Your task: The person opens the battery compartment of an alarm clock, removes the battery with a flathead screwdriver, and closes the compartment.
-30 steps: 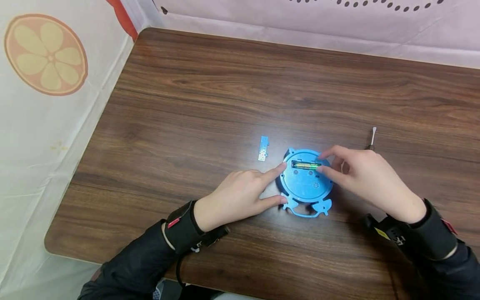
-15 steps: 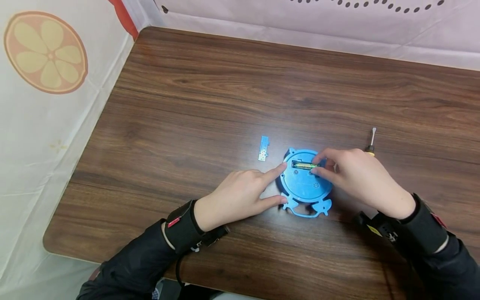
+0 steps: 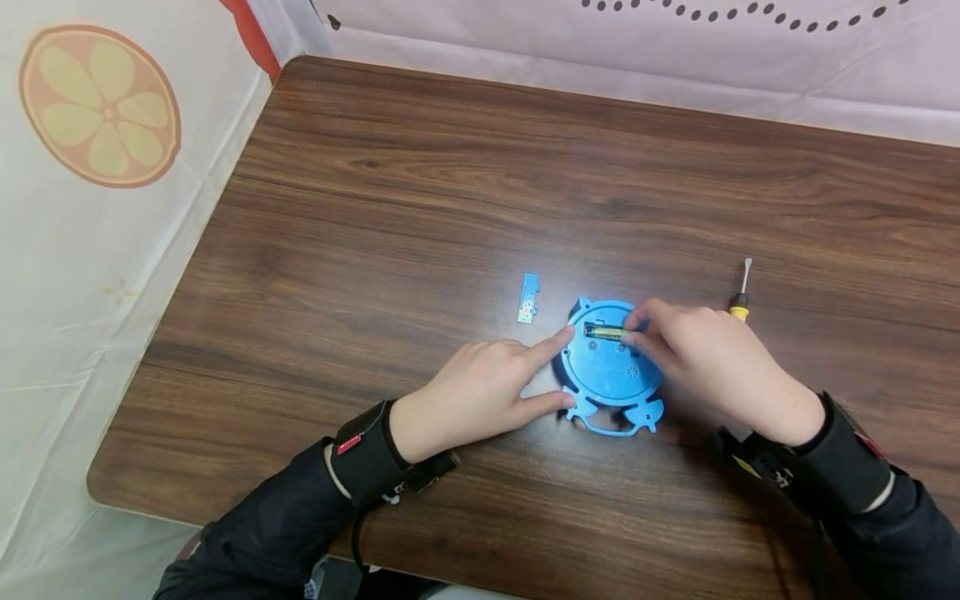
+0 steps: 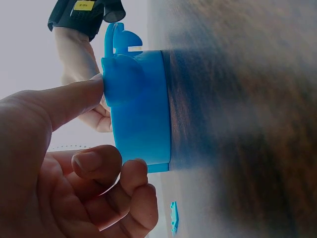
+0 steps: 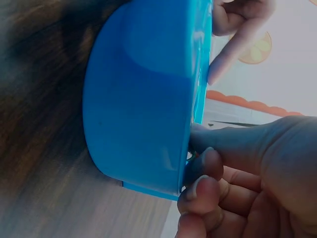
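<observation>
A round blue toy (image 3: 609, 375) lies back side up on the wooden table (image 3: 450, 208). A green-yellow battery (image 3: 603, 332) sits in its open compartment near the top. My left hand (image 3: 561, 368) rests against the toy's left rim, with a straight index finger (image 3: 551, 342) at the upper left and the thumb at the lower left. My right hand (image 3: 628, 333) pinches the battery's right end between thumb and index finger. The left wrist view shows the toy (image 4: 141, 114) from the side with my thumb (image 4: 69, 101) on it. In the right wrist view the toy (image 5: 138, 99) fills the frame.
A small blue compartment cover (image 3: 528, 297) lies on the table just left of the toy. A small yellow-handled screwdriver (image 3: 742, 293) lies behind my right hand. White cloth walls stand along the left and far edges of the table.
My right hand has slid left, and its thumb and index finger have drawn together onto the battery's right end. The left hand and the toy have stayed in place.
</observation>
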`<state>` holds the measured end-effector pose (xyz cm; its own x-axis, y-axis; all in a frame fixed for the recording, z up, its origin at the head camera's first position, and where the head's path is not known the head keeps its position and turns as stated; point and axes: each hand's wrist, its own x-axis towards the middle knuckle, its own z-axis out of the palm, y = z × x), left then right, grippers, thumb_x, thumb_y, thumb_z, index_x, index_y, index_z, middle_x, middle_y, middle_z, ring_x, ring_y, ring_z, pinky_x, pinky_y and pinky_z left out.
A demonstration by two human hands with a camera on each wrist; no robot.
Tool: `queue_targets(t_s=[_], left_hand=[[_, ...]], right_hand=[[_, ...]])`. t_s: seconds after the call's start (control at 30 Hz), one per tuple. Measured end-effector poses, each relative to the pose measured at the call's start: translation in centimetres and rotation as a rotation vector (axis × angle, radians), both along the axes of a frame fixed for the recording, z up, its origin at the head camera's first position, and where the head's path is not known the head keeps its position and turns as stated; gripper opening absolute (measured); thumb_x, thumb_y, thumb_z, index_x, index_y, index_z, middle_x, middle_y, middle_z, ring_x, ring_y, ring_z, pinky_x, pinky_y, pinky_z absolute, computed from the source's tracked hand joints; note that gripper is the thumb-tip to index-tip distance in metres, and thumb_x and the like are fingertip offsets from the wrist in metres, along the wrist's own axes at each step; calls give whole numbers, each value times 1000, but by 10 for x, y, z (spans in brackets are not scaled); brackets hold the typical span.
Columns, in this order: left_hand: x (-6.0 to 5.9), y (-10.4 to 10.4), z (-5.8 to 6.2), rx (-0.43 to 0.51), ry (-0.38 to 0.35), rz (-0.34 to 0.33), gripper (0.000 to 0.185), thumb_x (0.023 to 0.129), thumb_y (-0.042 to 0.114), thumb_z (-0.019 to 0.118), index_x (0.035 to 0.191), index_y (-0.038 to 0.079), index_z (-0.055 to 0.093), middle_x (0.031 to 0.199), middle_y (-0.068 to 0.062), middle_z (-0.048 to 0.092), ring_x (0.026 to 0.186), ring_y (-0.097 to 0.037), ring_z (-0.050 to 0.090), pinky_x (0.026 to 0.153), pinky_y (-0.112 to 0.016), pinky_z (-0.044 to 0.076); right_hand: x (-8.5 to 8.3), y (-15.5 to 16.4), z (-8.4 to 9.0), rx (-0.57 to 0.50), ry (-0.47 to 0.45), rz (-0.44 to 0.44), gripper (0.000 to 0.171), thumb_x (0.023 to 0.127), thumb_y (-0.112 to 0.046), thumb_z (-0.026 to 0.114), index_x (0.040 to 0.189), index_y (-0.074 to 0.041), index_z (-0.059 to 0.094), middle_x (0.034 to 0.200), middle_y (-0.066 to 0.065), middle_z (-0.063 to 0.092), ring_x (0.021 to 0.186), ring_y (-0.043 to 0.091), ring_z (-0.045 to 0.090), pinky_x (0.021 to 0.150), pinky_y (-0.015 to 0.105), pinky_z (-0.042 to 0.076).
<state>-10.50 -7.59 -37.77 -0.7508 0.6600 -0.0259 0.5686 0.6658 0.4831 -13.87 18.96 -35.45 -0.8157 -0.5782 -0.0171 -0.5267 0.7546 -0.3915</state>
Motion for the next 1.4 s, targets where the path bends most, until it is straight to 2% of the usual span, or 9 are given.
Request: queue_targets(t_s=[0.3, 0.53, 0.77, 1.13, 1.4], left_hand=[[0, 1, 0, -3, 6, -2, 70, 98, 50, 63, 153, 13, 44, 59, 8, 40, 52, -7, 35, 49, -22, 26], [0, 1, 1, -1, -4, -5, 70, 97, 50, 63, 153, 13, 44, 58, 8, 41, 51, -7, 37, 48, -23, 27], [0, 1, 2, -3, -12, -2, 71, 97, 50, 64, 154, 12, 43, 57, 8, 41, 51, -7, 37, 48, -23, 27], [0, 2, 3, -1, -3, 4, 70, 97, 49, 64, 153, 12, 43, 57, 8, 39, 50, -7, 33, 48, -23, 25], [1, 3, 0, -7, 2, 2, 71, 98, 50, 63, 154, 12, 43, 57, 8, 40, 50, -7, 33, 48, -23, 26]], right_hand=[[7, 0, 2, 12, 129, 5, 14, 94, -11, 72, 104, -4, 64, 67, -4, 57, 50, 6, 37, 43, 25, 29], [9, 3, 1, -3, 190, 16, 17, 92, -10, 73, 105, -3, 63, 61, -9, 50, 48, 4, 33, 42, 25, 27], [10, 11, 5, -4, 243, -1, 19, 91, -9, 74, 106, -3, 63, 60, -9, 49, 49, 4, 33, 42, 25, 26], [-2, 40, 16, 30, 223, -109, 17, 95, -5, 69, 109, 1, 63, 57, -7, 44, 44, 6, 30, 43, 26, 23], [-21, 68, 6, 43, 152, -198, 17, 98, -5, 65, 111, 5, 60, 60, -2, 49, 45, 11, 27, 45, 29, 21]])
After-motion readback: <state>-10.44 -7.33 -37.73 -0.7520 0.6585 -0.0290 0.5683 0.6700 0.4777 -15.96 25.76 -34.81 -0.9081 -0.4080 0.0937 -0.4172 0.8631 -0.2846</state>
